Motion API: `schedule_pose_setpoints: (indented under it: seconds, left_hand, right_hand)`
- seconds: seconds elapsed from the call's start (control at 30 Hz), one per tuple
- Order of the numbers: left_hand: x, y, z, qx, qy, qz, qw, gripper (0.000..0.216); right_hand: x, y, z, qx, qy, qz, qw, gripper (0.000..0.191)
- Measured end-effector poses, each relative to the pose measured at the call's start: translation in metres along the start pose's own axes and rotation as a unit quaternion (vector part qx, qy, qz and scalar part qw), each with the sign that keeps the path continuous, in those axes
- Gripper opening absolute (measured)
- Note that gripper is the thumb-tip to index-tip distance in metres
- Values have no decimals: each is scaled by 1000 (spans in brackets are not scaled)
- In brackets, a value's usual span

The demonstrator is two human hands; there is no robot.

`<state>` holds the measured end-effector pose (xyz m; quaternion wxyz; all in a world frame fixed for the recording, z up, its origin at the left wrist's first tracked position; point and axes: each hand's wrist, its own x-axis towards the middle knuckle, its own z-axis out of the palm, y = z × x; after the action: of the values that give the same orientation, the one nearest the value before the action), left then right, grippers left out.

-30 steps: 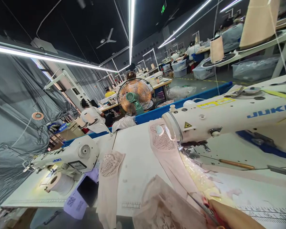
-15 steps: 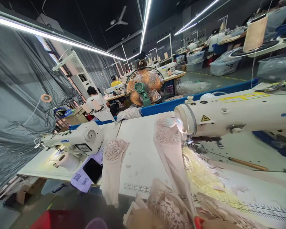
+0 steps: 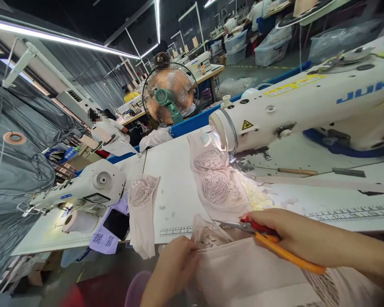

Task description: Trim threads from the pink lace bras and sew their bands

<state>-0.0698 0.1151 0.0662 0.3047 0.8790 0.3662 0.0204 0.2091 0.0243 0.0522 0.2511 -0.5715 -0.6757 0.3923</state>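
Table, white: spans the centre. Sewing machine, white: stands at 2 o'clock. Lace-trimmed garment, pale pink: hangs at 5 o'clock, before the table's near edge. My left hand: 6 o'clock, fingers pinching the garment's edge. My right hand: 4 o'clock, fingers wrapped round scissors, red-and-orange handles, blades pointing to 9 o'clock.

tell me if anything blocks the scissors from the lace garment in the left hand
Nothing visible does: the scissors in the right hand have their blades right by the lace garment in the left hand.
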Motion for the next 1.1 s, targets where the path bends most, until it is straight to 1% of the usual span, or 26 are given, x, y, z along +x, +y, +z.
schedule_pose_setpoints:
  seconds: [0.07, 0.13, 0.2, 0.27, 0.33, 0.43, 0.5, 0.6, 0.67, 0.87, 1.1]
  left_hand:
    - [10, 13, 8, -25, 4, 51, 998, 22]
    - [18, 27, 19, -79, 13, 99, 992, 25]
    - [24, 39, 30, -130, 26, 107, 985, 21]
    - [30, 48, 40, -190, 39, 68, 979, 11]
    - [36, 53, 45, -277, 30, 20, 960, 7]
    - [43, 53, 45, -409, -12, -30, 912, 24]
    - [47, 51, 43, -457, -24, -42, 888, 34]
    - [50, 49, 42, -489, -19, -39, 871, 38]
    - [51, 47, 43, -497, -9, -36, 867, 38]
    - [52, 46, 47, -484, 23, -48, 873, 37]
    - [51, 48, 47, -481, 16, -46, 875, 35]
  right_hand:
    - [5, -9, -5, -14, -29, 3, 999, 16]
    - [7, -19, -9, -10, -48, -1, 999, 15]
    - [8, -26, -13, 8, -56, -3, 998, 10]
    - [9, -30, -17, 14, -60, -4, 998, 10]
    - [8, -30, -23, 18, -64, 1, 998, 11]
    - [8, -27, -30, 64, -72, 12, 995, 11]
    - [9, -25, -33, 81, -72, 6, 994, 11]
    - [12, -24, -33, 64, -67, -11, 996, 7]
    - [13, -25, -33, 63, -67, -18, 996, 4]
    - [13, -30, -34, 44, -68, -15, 997, 7]
    - [13, -28, -32, 35, -68, -41, 996, 17]
